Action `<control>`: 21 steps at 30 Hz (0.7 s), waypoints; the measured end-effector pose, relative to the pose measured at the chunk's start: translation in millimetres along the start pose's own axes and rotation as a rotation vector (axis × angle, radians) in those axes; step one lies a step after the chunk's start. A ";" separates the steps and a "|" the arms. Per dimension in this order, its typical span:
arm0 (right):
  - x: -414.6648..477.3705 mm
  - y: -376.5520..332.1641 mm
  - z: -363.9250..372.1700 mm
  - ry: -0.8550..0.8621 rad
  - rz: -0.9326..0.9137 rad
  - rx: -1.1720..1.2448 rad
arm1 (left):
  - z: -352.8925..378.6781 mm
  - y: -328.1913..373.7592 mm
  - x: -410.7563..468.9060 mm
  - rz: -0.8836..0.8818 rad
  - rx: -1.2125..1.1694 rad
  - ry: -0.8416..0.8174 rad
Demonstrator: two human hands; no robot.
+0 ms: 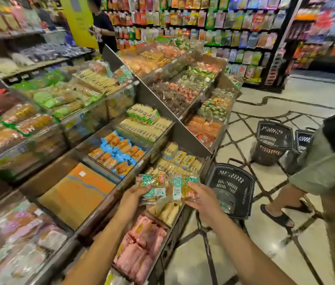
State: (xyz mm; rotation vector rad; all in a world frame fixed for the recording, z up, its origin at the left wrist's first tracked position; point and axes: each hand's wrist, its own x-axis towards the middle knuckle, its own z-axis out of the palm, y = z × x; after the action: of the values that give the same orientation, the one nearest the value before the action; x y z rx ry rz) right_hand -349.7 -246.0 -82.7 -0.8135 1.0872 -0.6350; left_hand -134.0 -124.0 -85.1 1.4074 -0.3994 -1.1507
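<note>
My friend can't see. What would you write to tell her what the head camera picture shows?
The left hand grips the left packet and the right hand grips the right packet, both clear with green print, above a shop's snack bins. A black basket sits just right of the bins, and a person stands further right.

Your left hand (134,195) and right hand (202,199) covered the lower corners of the left packet (154,185) and right packet (184,186), hiding your fingers beneath; the print on both was too small to read. The pastel packs (18,229) at the lower left of the frame were blurred, and the right edge cut off most of the bystander (327,165).
</note>
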 end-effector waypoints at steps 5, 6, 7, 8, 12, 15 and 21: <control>23.6 -18.2 -76.1 0.041 -0.040 0.020 | 77.2 -20.1 34.7 -0.058 -0.026 -0.040; 29.4 -19.6 -90.4 0.067 -0.040 0.050 | 90.3 -23.4 39.1 -0.071 -0.023 -0.049; 34.5 -21.8 -104.5 0.093 -0.041 0.076 | 102.0 -28.7 46.9 -0.066 -0.003 -0.072; 39.1 -24.5 -117.4 0.113 -0.039 0.096 | 114.4 -32.3 52.5 -0.070 0.021 -0.090; 57.7 -40.1 -160.8 0.145 -0.047 0.120 | 161.7 -39.1 84.9 -0.104 0.048 -0.157; 80.5 -46.4 -187.1 0.221 -0.042 0.113 | 182.5 -54.0 126.9 -0.120 0.085 -0.180; 138.4 -59.5 -218.8 0.379 -0.014 0.185 | 240.6 -61.6 200.6 -0.248 0.137 -0.243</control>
State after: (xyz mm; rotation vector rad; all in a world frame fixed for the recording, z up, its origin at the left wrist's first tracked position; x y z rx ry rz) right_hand -510.4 -444.4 -156.2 -0.5519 1.3424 -0.9117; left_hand -261.6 -404.0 -170.3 1.4688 -0.4923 -1.5298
